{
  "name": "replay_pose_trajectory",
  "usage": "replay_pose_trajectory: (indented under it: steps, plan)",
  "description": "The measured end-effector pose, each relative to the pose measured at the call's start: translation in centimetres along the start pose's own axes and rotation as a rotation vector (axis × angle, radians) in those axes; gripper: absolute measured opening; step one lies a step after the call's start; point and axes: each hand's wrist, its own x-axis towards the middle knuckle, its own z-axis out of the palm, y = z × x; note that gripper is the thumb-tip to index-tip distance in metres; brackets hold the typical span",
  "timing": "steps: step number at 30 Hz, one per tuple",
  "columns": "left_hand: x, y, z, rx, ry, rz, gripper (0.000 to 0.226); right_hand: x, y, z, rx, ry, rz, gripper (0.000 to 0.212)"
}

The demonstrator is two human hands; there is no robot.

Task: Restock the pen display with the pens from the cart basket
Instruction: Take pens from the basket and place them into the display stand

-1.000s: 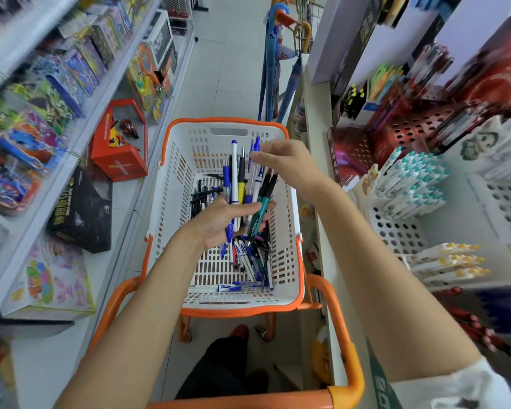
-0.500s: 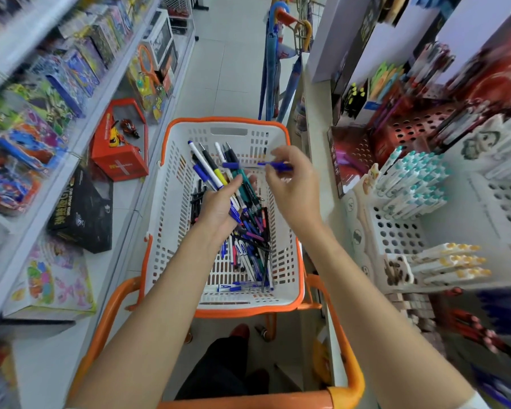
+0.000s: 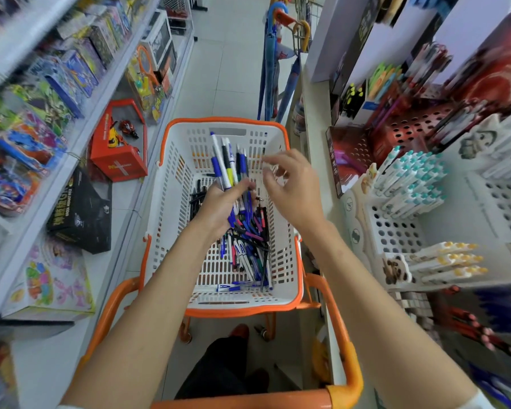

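In the white slotted plastic basket with an orange rim (image 3: 171, 208), the only writing I can actually read is a big blue "A" on a white-barrelled pen (image 3: 232, 288) lying across the near end. A couple more in the heap seem to carry the same letter. Over on the left, the black box with yellow lettering (image 3: 80, 214) is too blurry to read, and so is the red box (image 3: 118, 163) next to it.

The loose pile of pens (image 3: 248, 240) sits on the basket floor, toward the right side. They're mostly blue, black and white barrels with some pink and green mixed in, all crisscrossed. The left hand (image 3: 216, 208) is over the basket, fingers wrapped round a fanned bunch of pens (image 3: 227, 163) pointing up and away: blue, white, black, one yellow. The right hand (image 3: 295, 193) hovers just beside that bunch, thumb and fingers loosely curled and parted. It's a bit smeared, and nothing is visible between them.

On the right, the white perforated pen display (image 3: 390, 234) holds white pens with teal caps (image 3: 410, 181) and, lower down, white pens with yellow ends (image 3: 446, 261).
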Motion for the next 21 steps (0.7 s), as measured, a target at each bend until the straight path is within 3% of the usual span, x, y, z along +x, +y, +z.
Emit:
replay_pose_trajectory:
  steps: [4, 7, 10, 13, 16, 18, 21]
  plan:
    - [-0.6, -0.4, 0.4, 0.260, -0.169, 0.014, 0.017, 2.7, -1.5, -1.3, 0.078, -0.228, 0.151, 0.044]
    - [-1.3, -0.9, 0.9, 0.220, -0.222, 0.003, 0.014, 3.5, -2.0, -1.6, 0.058, -0.361, 0.140, 0.031]
    - [-1.8, -1.0, 1.0, 0.148, -0.222, -0.023, 0.010, 4.1, -2.1, -1.7, 0.144, -0.383, 0.187, 0.028]
    - [-1.7, -0.6, 1.0, 0.106, -0.204, -0.007, 0.008, 4.1, -2.1, -1.6, 0.314, -0.236, 0.282, 0.026]
    - [-1.5, -0.4, 0.7, 0.049, -0.172, -0.011, 0.009, 4.1, -2.2, -2.7, 0.542, 0.112, 0.330, 0.027]
    - [-1.5, -0.3, 0.7, -0.041, -0.108, -0.032, 0.022, 3.7, -2.1, -3.3, 0.642, 0.268, 0.320, 0.028]
    - [-1.1, 0.3, 0.9, -0.174, -0.032, -0.048, 0.026, 2.0, -1.3, -2.0, 0.489, 0.208, 0.289, 0.024]
